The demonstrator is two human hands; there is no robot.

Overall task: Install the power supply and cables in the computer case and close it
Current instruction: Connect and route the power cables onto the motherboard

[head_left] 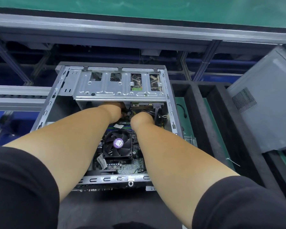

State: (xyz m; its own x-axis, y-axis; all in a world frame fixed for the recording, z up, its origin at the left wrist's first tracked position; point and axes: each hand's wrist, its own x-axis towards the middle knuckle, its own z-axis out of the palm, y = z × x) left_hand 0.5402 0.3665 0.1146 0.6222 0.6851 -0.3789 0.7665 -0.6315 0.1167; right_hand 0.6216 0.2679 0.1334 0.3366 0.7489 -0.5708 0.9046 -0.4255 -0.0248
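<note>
Near edge first: both forearms go in over the rear rail of the computer case (106,179), which lies open side up on the dark worktop (122,210). That rail is bare stamped steel, so I'd expect scraped skin or a snagged sleeve (20,187) if either arm pulls out fast.

Under the arms sits the CPU cooler fan (117,143) on the motherboard (135,164). The right forearm crosses just beside it, and black leads run along its right side. My worry is a loose lead dropping into the blades, or an elbow leaning on the board.

Further in, the left hand (116,111) is curled around what looks like a connector with black wiring; I can't tell how firm the grip is. The right hand (143,118) is turned knuckles up with its fingers hidden, so whether it holds anything is unclear. The cable bundle (157,115) sits just right of it, reaching up to the drive connector (156,105).

The work is tucked under the drive cage (119,86), so the socket is mostly blind from here. Risk: a plug forced in misaligned, or a tug unseating that drive connector.

I can't make out the power supply itself in this view. The side panel (267,103) leans well off to the right; the case isn't closed yet.
</note>
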